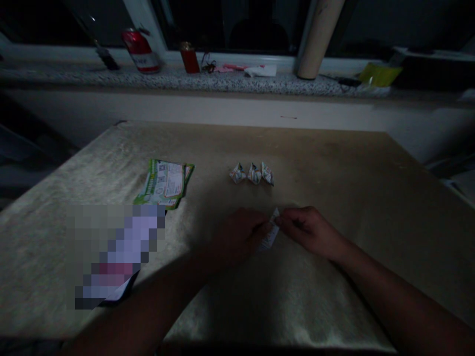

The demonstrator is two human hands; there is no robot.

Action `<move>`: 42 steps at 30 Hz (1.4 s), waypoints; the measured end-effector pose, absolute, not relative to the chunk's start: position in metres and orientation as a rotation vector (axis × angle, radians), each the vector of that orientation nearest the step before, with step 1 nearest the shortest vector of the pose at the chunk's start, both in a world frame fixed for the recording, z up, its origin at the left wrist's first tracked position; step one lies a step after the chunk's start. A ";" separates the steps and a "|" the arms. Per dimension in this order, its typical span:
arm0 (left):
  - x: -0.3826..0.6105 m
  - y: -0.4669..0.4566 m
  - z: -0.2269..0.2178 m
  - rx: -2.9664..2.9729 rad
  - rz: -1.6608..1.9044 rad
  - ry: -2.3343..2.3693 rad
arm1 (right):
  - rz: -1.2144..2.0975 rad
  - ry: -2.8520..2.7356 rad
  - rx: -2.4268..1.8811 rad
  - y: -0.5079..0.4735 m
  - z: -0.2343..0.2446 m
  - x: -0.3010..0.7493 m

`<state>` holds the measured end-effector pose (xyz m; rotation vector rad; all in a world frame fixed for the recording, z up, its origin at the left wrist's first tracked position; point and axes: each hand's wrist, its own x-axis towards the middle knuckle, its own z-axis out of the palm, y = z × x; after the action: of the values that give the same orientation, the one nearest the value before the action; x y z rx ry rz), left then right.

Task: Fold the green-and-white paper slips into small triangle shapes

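Observation:
My left hand (pixel 237 236) and my right hand (pixel 309 230) meet over the table, both pinched on a small strip of printed paper (pixel 270 232) held between their fingertips just above the tabletop. Behind the hands, three small folded paper shapes (pixel 253 173) lie in a row on the table (pixel 334 173). The light is dim, so the fold of the held strip is hard to make out.
A stack of green printed leaflets (pixel 165 183) lies at the left of the table, with a blurred-out flat object (pixel 115 257) in front of it. On the windowsill behind stand a red can (pixel 141 49), a red lighter (pixel 189 58), a cardboard tube (pixel 319 39) and yellow packaging (pixel 378 74).

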<state>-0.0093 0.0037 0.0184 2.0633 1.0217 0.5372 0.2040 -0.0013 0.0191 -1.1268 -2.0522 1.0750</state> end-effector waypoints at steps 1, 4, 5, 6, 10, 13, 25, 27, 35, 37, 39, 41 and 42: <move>-0.009 0.005 0.018 2.216 0.509 1.070 | 0.944 -2.132 -1.158 0.001 0.018 0.204; -0.007 0.006 0.016 2.522 0.414 1.163 | 0.643 -2.297 -1.187 0.007 0.017 0.204; -0.006 0.006 0.016 2.576 0.385 1.191 | 0.577 -2.316 -1.188 0.008 0.016 0.203; -0.005 0.006 0.016 2.613 0.363 1.216 | 0.521 -2.319 -1.191 0.008 0.015 0.203; -0.005 0.008 0.013 2.679 0.354 1.271 | 0.421 -2.295 -1.213 0.009 0.011 0.204; -0.007 0.009 0.009 2.685 0.371 1.279 | 0.412 -2.340 -1.184 0.008 0.008 0.205; -0.023 0.022 0.012 2.606 0.316 1.134 | 0.248 -2.449 -1.268 -0.001 0.003 0.198; -0.026 0.024 0.012 2.596 0.311 1.107 | 0.268 -2.443 -1.287 -0.001 0.005 0.198; -0.029 0.026 0.018 2.604 0.226 1.072 | 0.371 -2.425 -1.322 -0.005 0.012 0.197; -0.030 0.027 0.019 2.604 0.215 1.046 | 0.367 -2.427 -1.339 -0.007 0.013 0.197; -0.031 0.028 0.019 2.598 0.214 1.040 | 0.350 -2.423 -1.348 -0.007 0.014 0.196; -0.032 0.029 0.020 2.590 0.207 1.050 | 0.344 -2.413 -1.353 -0.006 0.013 0.196; -0.032 0.029 0.020 2.585 0.198 1.058 | 0.353 -2.401 -1.354 -0.005 0.012 0.196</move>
<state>-0.0320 0.0285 0.0202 2.5853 1.0576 0.1978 0.1956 -0.0055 0.0119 -1.3540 -2.4012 0.3534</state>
